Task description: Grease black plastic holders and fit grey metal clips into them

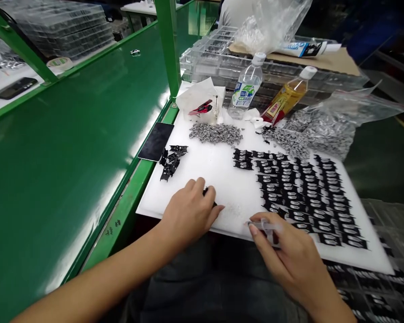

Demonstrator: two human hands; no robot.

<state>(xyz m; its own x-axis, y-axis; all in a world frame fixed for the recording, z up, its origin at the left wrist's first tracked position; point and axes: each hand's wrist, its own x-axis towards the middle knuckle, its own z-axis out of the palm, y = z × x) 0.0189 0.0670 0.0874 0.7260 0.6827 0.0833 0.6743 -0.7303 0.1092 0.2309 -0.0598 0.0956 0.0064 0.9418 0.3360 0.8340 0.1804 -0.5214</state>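
Note:
My left hand (188,208) rests low over the white board (208,168), fingers curled on a small black plastic part (206,191) that they mostly cover. In my right hand (289,251) is a clear plastic syringe (265,225), its tip pointing left above the board's front edge. Rows of black parts with grey metal pieces on them (292,195) cover the board's right side. A few loose black parts (171,163) lie at the left. Behind them is a heap of small grey metal pieces (216,133). A second heap (296,140) spills from a clear bag (343,121).
A phone (156,141) lies by the green frame at the board's left edge, beside a green conveyor belt (70,148). Toward the back stand a water bottle (245,89), a tea bottle (286,99) and a container with red-handled tool (202,109). Clear trays (208,49) are stacked behind.

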